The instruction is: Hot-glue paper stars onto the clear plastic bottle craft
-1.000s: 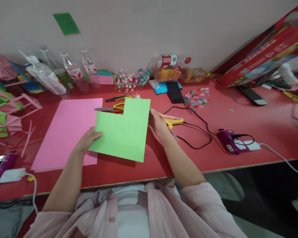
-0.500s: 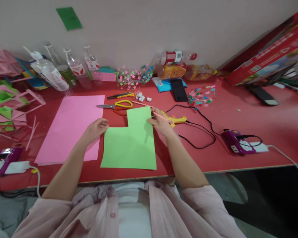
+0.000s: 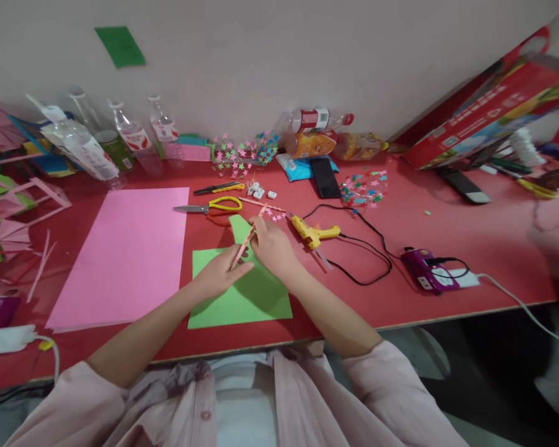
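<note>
A thin pink striped stick (image 3: pixel 246 243), perhaps a pencil or a straw, slants between my two hands above the green paper (image 3: pixel 242 304). Closed around its lower part are the fingers of my left hand (image 3: pixel 221 270). My right hand (image 3: pixel 272 247) pinches it farther up, and its tip sticks out past the fingers. The paper lies flat with a corner cut out at its upper left; my hands hide much of its middle. Beyond them are scissors with yellow handles (image 3: pixel 226 203), a yellow cutter knife (image 3: pixel 221 188) and another pink stick (image 3: pixel 261 203).
Pink paper (image 3: pixel 125 261) lies on the left of the red table (image 3: pixel 470 242). A yellow glue gun (image 3: pixel 314 233) with its black cable is right of my hands, near a purple power socket (image 3: pixel 428 270). Bottles (image 3: pixel 135 136), a phone (image 3: pixel 325 177) and star-filled plastic (image 3: pixel 366 189) line the back.
My right hand has moved left, bringing the pink striped stick over the green paper. My left hand has come right from the pink paper's edge and now holds the stick too.
</note>
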Motion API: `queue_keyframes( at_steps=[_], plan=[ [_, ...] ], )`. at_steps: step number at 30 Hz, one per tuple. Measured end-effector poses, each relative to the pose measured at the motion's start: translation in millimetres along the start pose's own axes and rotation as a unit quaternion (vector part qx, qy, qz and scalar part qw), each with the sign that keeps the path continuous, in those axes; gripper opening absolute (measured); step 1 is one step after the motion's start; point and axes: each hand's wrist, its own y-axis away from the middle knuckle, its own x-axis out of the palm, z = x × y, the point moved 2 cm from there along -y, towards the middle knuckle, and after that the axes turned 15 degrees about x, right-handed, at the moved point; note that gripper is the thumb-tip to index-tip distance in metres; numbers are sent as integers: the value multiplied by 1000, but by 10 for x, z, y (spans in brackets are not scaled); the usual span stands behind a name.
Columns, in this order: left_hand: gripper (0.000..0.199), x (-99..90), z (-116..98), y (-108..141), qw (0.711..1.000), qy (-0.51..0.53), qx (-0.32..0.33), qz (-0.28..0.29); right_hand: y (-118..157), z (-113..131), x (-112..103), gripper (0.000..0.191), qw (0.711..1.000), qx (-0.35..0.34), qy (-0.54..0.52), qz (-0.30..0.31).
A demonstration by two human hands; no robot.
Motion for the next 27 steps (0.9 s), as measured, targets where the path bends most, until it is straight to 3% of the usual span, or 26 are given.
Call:
queue_keyframes(
  at_steps=[2, 6, 8, 10, 12, 15, 19, 22, 25, 27],
  plan=[
    [33, 43, -12, -18, 1000, 15, -9, 10, -6, 26, -46, 37, 1000, -10, 0, -6],
    [35, 56, -23, -8, 975, 208, -60, 47, 94, 121, -142, 35, 998, -52, -31, 33],
    [35, 44, -26, -11, 960, 264, -76, 59, 96, 148, -195, 34, 997, -44, -47, 52],
    [36, 17, -8, -24, 956, 278, -88, 29, -59, 66, -304, 40, 998, -7, -54, 36],
    [35, -10, 27, -36, 956, 276, -102, -19, -393, -186, -483, 44, 996, 62, -53, -24],
    [33, -15, 78, -27, 956, 266, -115, -52, -1018, -798, -757, 57, 975, 190, -28, -116],
    [33, 29, 119, 8, 957, 262, -125, -27, -1490, -1516, -824, 72, 936, 326, 17, -130],
    [33, 30, 136, 14, 957, 262, -120, -31, -1559, -1749, -724, 63, 920, 369, 34, -131],
    [34, 12, 149, 9, 957, 262, -117, -38, -1597, -1834, -665, 41, 911, 386, 32, -143],
    [35, 8, 155, 9, 957, 261, -117, -39, -1634, -1866, -665, 36, 911, 386, 14, -147]
  ],
)
